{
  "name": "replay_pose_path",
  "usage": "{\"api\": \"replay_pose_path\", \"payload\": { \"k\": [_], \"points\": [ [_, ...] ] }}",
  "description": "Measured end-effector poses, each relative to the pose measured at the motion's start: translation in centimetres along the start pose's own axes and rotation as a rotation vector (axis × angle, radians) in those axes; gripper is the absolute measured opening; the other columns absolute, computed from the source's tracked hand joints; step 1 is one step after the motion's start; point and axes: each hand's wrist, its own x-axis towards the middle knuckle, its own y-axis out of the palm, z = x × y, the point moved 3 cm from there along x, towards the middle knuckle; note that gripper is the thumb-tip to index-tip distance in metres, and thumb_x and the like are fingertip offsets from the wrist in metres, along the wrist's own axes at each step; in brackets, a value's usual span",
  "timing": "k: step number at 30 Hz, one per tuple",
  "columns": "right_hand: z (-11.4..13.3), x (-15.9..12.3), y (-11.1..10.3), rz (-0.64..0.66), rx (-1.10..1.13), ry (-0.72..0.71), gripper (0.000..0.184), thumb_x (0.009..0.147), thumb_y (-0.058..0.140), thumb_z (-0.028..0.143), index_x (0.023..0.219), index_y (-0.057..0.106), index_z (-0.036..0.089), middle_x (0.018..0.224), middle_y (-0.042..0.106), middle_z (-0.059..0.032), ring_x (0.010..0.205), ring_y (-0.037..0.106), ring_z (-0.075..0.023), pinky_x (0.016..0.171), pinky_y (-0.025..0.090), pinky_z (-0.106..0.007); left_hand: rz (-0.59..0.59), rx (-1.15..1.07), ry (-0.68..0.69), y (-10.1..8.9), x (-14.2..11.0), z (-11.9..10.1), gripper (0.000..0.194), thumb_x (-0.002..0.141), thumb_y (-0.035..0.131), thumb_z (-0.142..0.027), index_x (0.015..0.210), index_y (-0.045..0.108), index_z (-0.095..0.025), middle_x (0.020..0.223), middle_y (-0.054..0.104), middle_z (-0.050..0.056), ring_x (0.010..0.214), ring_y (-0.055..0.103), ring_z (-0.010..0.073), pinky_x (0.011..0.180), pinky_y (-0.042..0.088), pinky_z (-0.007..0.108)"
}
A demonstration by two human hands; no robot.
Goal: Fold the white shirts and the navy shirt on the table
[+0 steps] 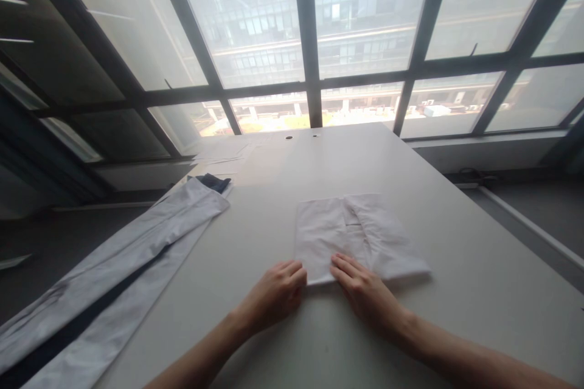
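Note:
A white garment, folded into a flat, roughly rectangular bundle, lies on the white table in front of me. Its surface is slightly wrinkled, with a seam and a short slit near the middle; the exact kind of garment I cannot tell. My left hand is closed at the near left corner, its curled fingers gripping the edge. On the near part of the fabric, my right hand rests with fingers stretched out and lying flat. Its palm extends over the near edge.
Along the table's left edge lie long white garments with a dark blue strip of cloth between them. Sheets of paper sit at the far left corner. Two cable holes are near the far edge, below large windows.

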Motion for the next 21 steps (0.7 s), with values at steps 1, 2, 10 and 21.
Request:
{"api": "replay_pose_path", "payload": {
  "k": [1,2,10,21],
  "points": [
    [0.0,0.0,0.0,0.006,-0.008,0.002,0.052,0.086,0.046,-0.003,0.133,0.063,0.012,0.141,0.061,-0.0158,0.137,0.051,-0.0255,0.113,0.047,-0.042,0.012,0.011,0.005,-0.2,0.0,-0.1,0.024,0.077,0.051,-0.002,0.089,0.054,-0.023,0.092,0.061,0.002,0.083,0.057,0.0181,0.078,0.047,0.029],
    [0.1,-0.1,0.0,0.008,-0.021,0.000,0.053,0.085,0.047,-0.003,0.134,0.063,0.012,0.141,0.061,-0.0161,0.137,0.051,-0.0260,0.114,0.046,-0.043,0.018,0.016,0.014,-0.4,-0.1,-0.2,0.021,0.079,0.053,-0.005,0.090,0.056,-0.023,0.093,0.062,0.002,0.084,0.058,0.0182,0.080,0.047,0.029],
    [3.1,-1.0,-1.6,-0.084,-0.097,-0.063,0.049,0.094,0.050,0.012,0.143,0.054,0.010,0.155,0.044,-0.0181,0.149,0.033,-0.0294,0.119,0.038,-0.050,-0.198,0.035,0.020,-0.4,0.2,0.5,0.027,0.101,0.047,-0.026,0.119,0.067,-0.025,0.125,0.063,0.010,0.119,0.057,0.0251,0.104,0.045,0.042],
    [2.0,-2.2,0.8,0.015,-0.151,0.131,0.054,0.098,0.054,0.033,0.142,0.054,0.001,0.148,0.049,-0.0260,0.140,0.047,-0.0351,0.115,0.043,-0.048,0.120,0.098,-0.047,2.4,0.5,2.7,0.062,0.107,0.032,-0.050,0.163,0.016,-0.029,0.168,0.016,0.007,0.155,0.013,0.0273,0.123,0.013,0.058]
  ]
}}
